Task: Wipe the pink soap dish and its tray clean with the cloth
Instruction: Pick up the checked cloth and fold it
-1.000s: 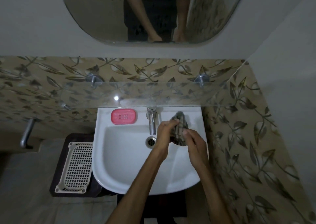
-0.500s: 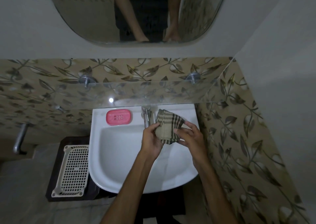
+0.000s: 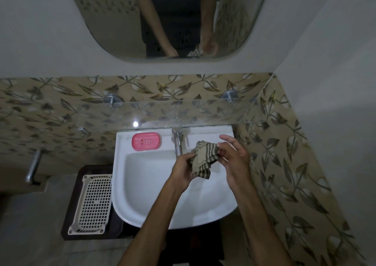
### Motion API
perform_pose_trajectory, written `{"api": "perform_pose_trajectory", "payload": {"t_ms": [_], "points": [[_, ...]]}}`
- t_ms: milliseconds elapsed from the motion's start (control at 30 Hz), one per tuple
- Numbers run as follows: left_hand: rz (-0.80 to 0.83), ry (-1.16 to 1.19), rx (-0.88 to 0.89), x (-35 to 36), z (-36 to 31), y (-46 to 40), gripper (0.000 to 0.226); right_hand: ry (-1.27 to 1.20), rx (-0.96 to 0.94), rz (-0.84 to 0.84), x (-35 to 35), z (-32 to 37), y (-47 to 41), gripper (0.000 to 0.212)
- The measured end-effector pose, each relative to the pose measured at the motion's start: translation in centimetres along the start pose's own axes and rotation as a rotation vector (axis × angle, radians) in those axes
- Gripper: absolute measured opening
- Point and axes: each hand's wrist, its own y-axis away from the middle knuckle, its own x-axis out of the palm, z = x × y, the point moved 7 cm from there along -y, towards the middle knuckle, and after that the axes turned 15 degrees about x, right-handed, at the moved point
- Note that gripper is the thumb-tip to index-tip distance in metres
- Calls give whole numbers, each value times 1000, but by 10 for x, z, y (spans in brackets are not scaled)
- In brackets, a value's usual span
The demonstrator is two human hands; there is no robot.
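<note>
The pink soap dish (image 3: pixel 145 141) sits on the back left ledge of the white sink (image 3: pixel 142 184), left of the tap. Its slotted tray lies inside it. A checked beige and dark cloth (image 3: pixel 204 158) hangs bunched over the right side of the basin. My left hand (image 3: pixel 183 169) grips the cloth's lower left part. My right hand (image 3: pixel 234 158) pinches its upper right edge with thumb and curled fingers, the index finger sticking out. Both hands are well right of the soap dish.
A chrome tap (image 3: pixel 177 141) stands at the sink's back middle. A glass shelf (image 3: pixel 173 111) juts out above the sink. A cream perforated basket (image 3: pixel 92 204) sits on a dark stand left of the sink. A mirror (image 3: pixel 173 17) hangs above. Tiled wall closes in on the right.
The cloth was wrung tight between both hands, then spread out, and is now bunched again. My hands have shifted slightly apart over the right of the basin.
</note>
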Motion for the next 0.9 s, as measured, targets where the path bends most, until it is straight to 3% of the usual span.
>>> {"api": "perform_pose_trajectory", "payload": {"t_ms": [133,233,333,433,500,600,700,800,900], "points": [[-63,-283,104,-3,-6,0,27,-99,69,3,10,11,2,20],[-100,-462,357,-2,-26,11,59,-105,94,-18,14,17,3,20],[104,-693,798,24,-54,36,89,-62,134,-10,16,17,4,20],[290,-1006,1073,48,-61,53,96,-82,205,43,20,16,7,15],[264,-1050,1151,53,-67,56,88,-106,242,80,23,19,10,12],[132,-931,1222,53,-80,56,49,-140,252,106,24,30,11,13],[52,-778,1062,54,-85,45,22,-214,292,64,6,16,8,6],[-12,-776,1061,52,-88,44,20,-311,452,-46,-20,-34,8,16],[184,-839,1199,60,-81,59,26,-427,684,100,-19,-83,13,41]]}}
